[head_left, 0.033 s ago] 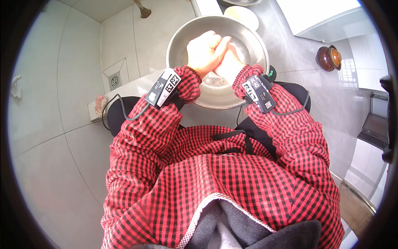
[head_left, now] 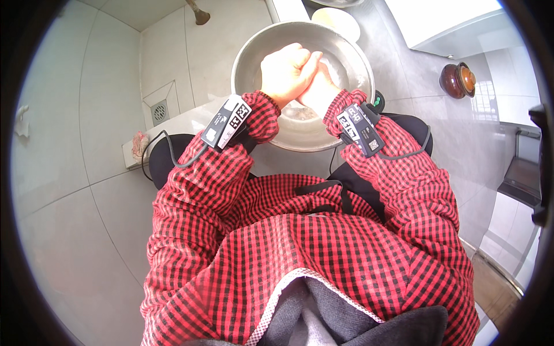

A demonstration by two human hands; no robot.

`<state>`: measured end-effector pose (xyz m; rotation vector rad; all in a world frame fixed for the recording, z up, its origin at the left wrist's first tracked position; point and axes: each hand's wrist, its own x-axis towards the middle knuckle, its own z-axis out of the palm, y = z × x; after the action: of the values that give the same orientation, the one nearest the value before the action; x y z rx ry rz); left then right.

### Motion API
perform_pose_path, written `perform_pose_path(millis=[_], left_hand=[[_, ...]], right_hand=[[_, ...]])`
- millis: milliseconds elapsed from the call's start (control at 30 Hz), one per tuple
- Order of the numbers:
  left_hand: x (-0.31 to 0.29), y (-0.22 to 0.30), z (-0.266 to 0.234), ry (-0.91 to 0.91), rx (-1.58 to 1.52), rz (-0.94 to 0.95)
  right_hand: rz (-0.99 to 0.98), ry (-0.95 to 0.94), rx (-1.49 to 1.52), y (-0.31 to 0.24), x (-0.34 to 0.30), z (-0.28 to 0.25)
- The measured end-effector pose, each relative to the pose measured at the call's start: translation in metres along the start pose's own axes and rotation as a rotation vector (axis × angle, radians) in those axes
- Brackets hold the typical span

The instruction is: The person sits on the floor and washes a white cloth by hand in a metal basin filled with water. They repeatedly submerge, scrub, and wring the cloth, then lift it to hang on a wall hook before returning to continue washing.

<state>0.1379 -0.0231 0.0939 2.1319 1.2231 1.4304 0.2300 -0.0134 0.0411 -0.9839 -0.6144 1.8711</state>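
A wide round metal basin (head_left: 359,69) stands in front of me, between my knees and a little beyond them. Over its middle, my left hand (head_left: 283,74) is closed, fingers curled and thumb against my right hand (head_left: 318,91). The two hands press together, the left partly covering the right, whose fingers are also closed. Whatever lies between them, if anything, is hidden. Below the hands, the basin's bottom looks shiny and has pale patches; I cannot make out what these are. Both sleeves are red-and-black checked, with a small device strapped on each wrist.
Behind the basin sits a pale round container (head_left: 344,26). A brown lidded pot (head_left: 452,82) stands at right, near a white cabinet (head_left: 456,23). At left are a floor drain (head_left: 159,113) and a crumpled pinkish thing (head_left: 139,144) on a ledge. Cables hang from both wrist devices.
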Motion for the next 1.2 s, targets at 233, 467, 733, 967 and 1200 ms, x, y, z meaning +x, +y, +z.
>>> perform_pose_path(millis=[233, 467, 733, 967, 1200], left_hand=[[0.004, 0.007, -0.010, -0.154, -0.015, 0.121], [-0.005, -0.009, -0.010, -0.201, -0.226, -0.085], [-0.012, -0.031, -0.017, -0.554, -0.918, -0.990], [-0.015, -0.043, -0.016, -0.237, -1.148, -0.907], [-0.011, -0.051, -0.026, -0.094, -1.747, -0.823]], right_hand=[[-0.421, -0.221, -0.714, 0.018, 0.015, -0.026], [0.165, -0.026, 0.146, -0.025, -0.013, 0.003], [0.009, -0.344, -0.287, -0.092, -0.023, -0.007], [-0.264, -0.186, -0.487, -0.094, -0.044, 0.011], [-0.123, -0.370, -0.364, -0.088, -0.036, 0.002]])
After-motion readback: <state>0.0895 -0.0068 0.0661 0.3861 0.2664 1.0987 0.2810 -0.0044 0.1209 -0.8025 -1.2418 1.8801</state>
